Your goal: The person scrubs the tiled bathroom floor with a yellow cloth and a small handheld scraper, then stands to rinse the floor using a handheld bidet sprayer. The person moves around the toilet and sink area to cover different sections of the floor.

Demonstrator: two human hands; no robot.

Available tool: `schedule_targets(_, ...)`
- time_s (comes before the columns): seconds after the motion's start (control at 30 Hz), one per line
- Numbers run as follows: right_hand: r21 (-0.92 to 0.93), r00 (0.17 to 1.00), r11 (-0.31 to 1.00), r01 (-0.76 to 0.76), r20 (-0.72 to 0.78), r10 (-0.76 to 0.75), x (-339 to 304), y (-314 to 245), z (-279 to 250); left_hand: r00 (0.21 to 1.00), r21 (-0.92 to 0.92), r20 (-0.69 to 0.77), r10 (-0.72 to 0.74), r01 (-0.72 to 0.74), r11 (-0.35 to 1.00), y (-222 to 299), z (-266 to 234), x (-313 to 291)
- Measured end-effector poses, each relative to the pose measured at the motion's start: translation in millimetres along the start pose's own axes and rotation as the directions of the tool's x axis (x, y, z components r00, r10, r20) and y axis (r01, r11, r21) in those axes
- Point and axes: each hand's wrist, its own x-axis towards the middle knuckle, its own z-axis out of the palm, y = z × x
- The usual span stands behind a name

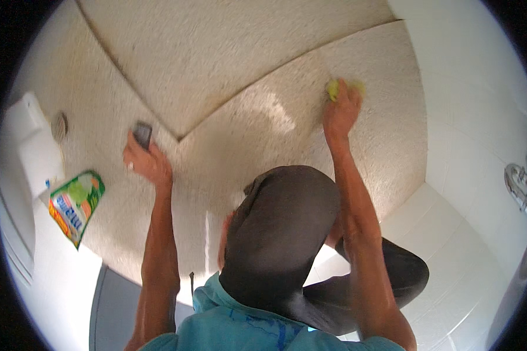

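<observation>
On the left, my left hand (149, 162) is closed around a small dark grey block (142, 135) with rounded corners. Its kind I cannot make out. My right hand (342, 116) reaches farther out and presses a yellow-green sponge (334, 90) against the beige textured floor (380, 126). Motion smears the sponge's edges and the fingers over it. A shiny wet patch (278, 111) lies on the floor between the two hands.
A green refill pouch (77, 202) stands left of my left forearm, beside a white toilet (38, 137). Near it is a round floor drain (59, 126). White tiled walls (468, 111) rise on the right, with a chrome tap (518, 186). My bent knee (284, 213) fills the lower middle.
</observation>
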Motion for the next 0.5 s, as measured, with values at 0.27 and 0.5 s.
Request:
schedule_targets(0.27,0.59,0.869,0.759,0.276,0.185,-0.459,39,-69,-60,1.0,0.022,0.015,0.009,-0.009,1.0,2,1,2)
schedule_targets(0.5,0.445,0.807,0.889,0.106,0.484,-0.339,14,-3,-112,1.0,0.061,-0.016,-0.015,0.016,0.998,1,0,1)
